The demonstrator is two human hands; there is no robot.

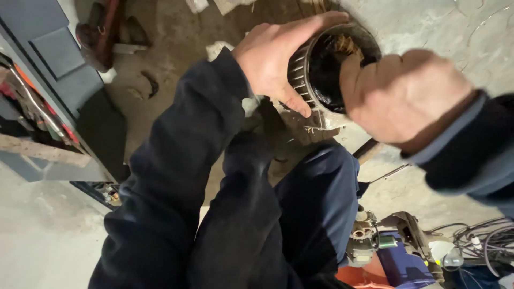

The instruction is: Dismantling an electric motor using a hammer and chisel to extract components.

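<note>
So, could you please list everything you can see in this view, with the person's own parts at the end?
Ribbed motor housing: one, grey metal with a dark hollow and coppery windings inside, top centre, between both hands.
Cabinet: one, grey-blue, left edge.
Tools with red handles: several, on the cabinet's front.
Small motor part: one, grey, on the floor at lower right.
Cables: a bundle, grey, bottom right corner.
Concrete floor: grey, stained.
Legs: two, dark blue trousers, centre bottom.
Left hand: flat against the housing's ribbed outside.
Right hand: at the housing's open mouth, fingers hidden.
</note>
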